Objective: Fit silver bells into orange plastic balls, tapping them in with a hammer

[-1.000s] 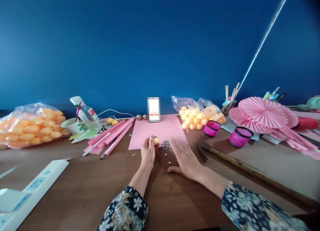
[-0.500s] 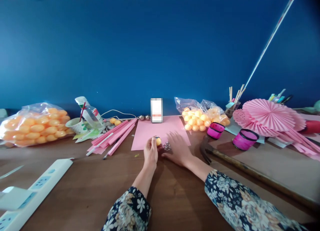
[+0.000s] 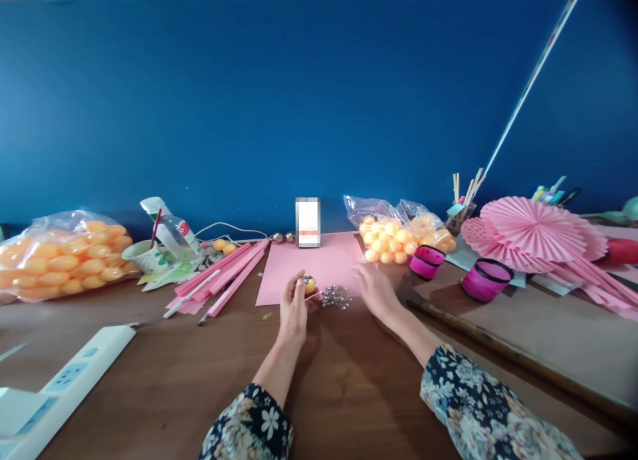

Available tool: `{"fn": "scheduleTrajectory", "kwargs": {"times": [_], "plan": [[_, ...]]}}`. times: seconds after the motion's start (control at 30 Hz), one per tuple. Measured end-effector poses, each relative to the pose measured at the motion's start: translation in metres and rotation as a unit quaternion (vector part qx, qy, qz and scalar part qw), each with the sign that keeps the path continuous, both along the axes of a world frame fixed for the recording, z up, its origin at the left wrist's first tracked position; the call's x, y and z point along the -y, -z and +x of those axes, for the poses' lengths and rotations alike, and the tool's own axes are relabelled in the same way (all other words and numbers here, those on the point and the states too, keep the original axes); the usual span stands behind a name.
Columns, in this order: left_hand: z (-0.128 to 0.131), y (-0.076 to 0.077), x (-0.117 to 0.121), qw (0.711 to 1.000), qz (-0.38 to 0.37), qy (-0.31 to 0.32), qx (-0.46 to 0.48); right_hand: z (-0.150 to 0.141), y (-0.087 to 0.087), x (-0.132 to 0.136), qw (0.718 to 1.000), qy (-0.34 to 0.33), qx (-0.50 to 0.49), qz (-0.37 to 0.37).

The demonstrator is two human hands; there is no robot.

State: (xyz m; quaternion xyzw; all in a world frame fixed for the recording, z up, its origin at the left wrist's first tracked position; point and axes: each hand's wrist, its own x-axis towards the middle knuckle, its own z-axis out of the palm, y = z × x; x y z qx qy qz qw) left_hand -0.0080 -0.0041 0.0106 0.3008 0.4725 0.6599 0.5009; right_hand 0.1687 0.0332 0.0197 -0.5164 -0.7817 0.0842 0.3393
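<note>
My left hand point(image 3: 293, 309) is closed on a small orange ball point(image 3: 310, 285), with fingers and thumb round its left side. Dark, silvery specks show along the ball's top. Just right of it lies a heap of small shiny silver pieces point(image 3: 337, 297), too small to name surely, at the front edge of a pink paper sheet point(image 3: 319, 257). My right hand point(image 3: 377, 292) is at the sheet's right edge, apart from the heap, fingers loosely bent and apparently nothing in them. A thin pinkish stick-like thing lies between the ball and the heap.
Bags of orange balls point(image 3: 64, 260) point(image 3: 386, 239) stand left and right. Pink strips point(image 3: 219, 280), a power strip point(image 3: 70, 380) and a phone-like upright thing point(image 3: 308, 222) are around. A long wooden handle point(image 3: 498, 347), magenta bands point(image 3: 487, 279) and pink paper fans point(image 3: 533, 230) lie right.
My right hand has moved right, off the silver pieces, uncovering more of the heap. It now covers the hammer's head. My left hand still holds the ball. The view has shifted slightly.
</note>
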Motion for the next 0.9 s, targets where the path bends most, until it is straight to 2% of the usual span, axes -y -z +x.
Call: {"fn": "scheduleTrajectory", "kwargs": {"times": [0.2,0.47,0.73,0.8,0.9], "plan": [[0.002,0.000,-0.001,1.000,0.005,-0.009,0.006,0.003,0.001,0.014,0.993,-0.064,0.091,-0.041],[0.001,0.005,-0.002,0.996,0.011,-0.009,0.086,0.005,0.003,0.020,0.990,-0.070,0.093,-0.080],[0.003,0.006,-0.001,0.996,0.007,0.017,0.089,0.003,0.005,0.015,0.993,-0.032,0.084,-0.078],[0.003,0.006,-0.001,0.996,0.003,0.014,0.088,0.006,0.003,0.016,0.992,-0.053,0.069,-0.095],[0.003,0.006,-0.001,0.996,0.002,0.014,0.086,0.009,0.002,0.016,0.977,-0.118,0.065,-0.163]]}}
